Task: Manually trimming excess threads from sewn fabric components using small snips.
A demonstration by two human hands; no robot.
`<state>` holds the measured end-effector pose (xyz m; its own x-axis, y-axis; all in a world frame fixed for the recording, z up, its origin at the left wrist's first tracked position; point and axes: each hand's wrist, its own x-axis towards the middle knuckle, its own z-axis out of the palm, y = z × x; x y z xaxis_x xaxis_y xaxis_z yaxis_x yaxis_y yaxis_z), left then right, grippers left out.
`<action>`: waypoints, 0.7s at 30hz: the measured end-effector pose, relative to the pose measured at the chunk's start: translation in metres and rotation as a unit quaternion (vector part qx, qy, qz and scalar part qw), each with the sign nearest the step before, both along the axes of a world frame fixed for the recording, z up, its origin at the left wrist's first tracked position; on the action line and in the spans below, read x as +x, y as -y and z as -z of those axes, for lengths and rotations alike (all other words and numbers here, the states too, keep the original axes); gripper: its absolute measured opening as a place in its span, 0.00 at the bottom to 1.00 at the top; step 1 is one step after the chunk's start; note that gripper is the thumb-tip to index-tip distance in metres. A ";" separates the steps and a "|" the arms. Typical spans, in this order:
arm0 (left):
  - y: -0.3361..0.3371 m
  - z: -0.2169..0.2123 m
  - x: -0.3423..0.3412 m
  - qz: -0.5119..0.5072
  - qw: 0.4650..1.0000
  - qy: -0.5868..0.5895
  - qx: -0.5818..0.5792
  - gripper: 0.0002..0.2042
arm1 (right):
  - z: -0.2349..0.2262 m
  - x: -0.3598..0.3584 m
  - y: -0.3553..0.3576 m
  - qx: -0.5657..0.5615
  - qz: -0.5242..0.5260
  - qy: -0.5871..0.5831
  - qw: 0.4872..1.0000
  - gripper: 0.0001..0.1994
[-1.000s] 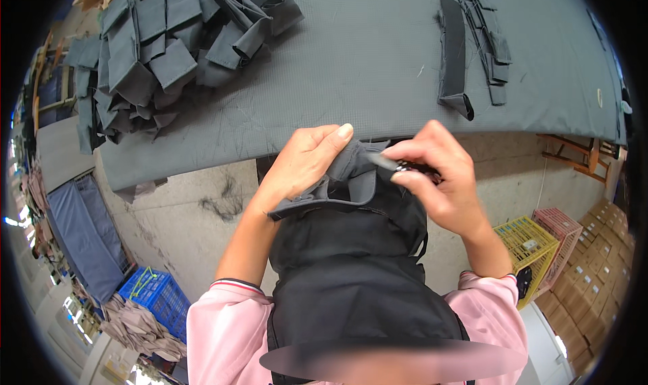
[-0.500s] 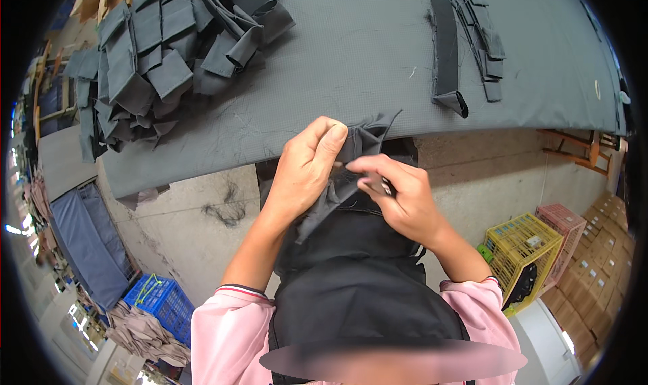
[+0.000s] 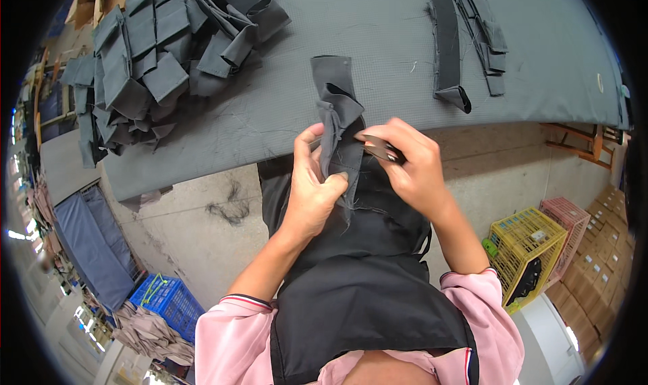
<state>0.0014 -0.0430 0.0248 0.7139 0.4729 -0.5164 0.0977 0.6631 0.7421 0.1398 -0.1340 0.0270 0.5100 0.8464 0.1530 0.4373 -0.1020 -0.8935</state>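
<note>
A: What occupies the left of the table (image 3: pixel 385 54)?
B: A pile (image 3: pixel 145 67) of grey fabric pieces, on its left part; a blue crate (image 3: pixel 169 302) stands in front of that end.
A: And the middle?
B: The left hand (image 3: pixel 315 189), before the table's near edge, thumb and fingers clamped on the strip (image 3: pixel 339 118). Grey and creased, the strip extends from over the tabletop to a frayed end in front of the near edge.
A: The right hand (image 3: pixel 413 161)?
B: At the near edge, its fingers closed on a dark tool (image 3: pixel 385 150). The tool's tip is close to the strip; whether they touch cannot be told.
A: Farther right?
B: A band (image 3: pixel 446 44), its nearer end folded, and a row (image 3: pixel 489 54) of pieces lie on the table's right part. A yellow crate (image 3: pixel 523 244), a pink crate (image 3: pixel 568 213) and cartons (image 3: pixel 586 277) stand in front of its right end.
</note>
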 end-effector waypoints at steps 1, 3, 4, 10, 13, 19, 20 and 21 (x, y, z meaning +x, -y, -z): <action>0.002 0.000 0.001 -0.028 0.999 0.006 0.030 0.34 | -0.007 -0.005 0.008 -0.049 0.023 -0.022 0.998 0.17; 0.003 0.001 0.002 -0.062 0.996 0.006 0.071 0.34 | -0.022 -0.014 0.015 -0.053 0.042 0.020 0.998 0.17; 0.002 0.001 0.003 -0.060 0.996 0.006 0.071 0.34 | -0.026 -0.017 0.018 -0.058 0.063 0.063 0.994 0.17; 0.003 -0.002 0.008 -0.064 0.983 -0.029 0.172 0.34 | -0.031 -0.022 0.017 -0.085 0.005 0.175 0.981 0.16; 0.006 -0.006 0.012 -0.078 0.983 -0.010 0.166 0.35 | -0.029 -0.021 0.012 -0.075 -0.012 0.214 0.974 0.15; 0.009 -0.001 0.011 -0.086 0.979 -0.010 0.186 0.35 | -0.028 -0.023 0.010 -0.080 -0.030 0.317 0.945 0.13; 0.008 -0.001 0.011 -0.086 0.979 -0.010 0.187 0.35 | -0.029 -0.023 0.009 -0.090 -0.037 0.334 0.938 0.13; 0.008 -0.001 0.011 -0.083 0.979 -0.013 0.185 0.35 | -0.030 -0.023 0.008 -0.087 -0.030 0.345 0.934 0.13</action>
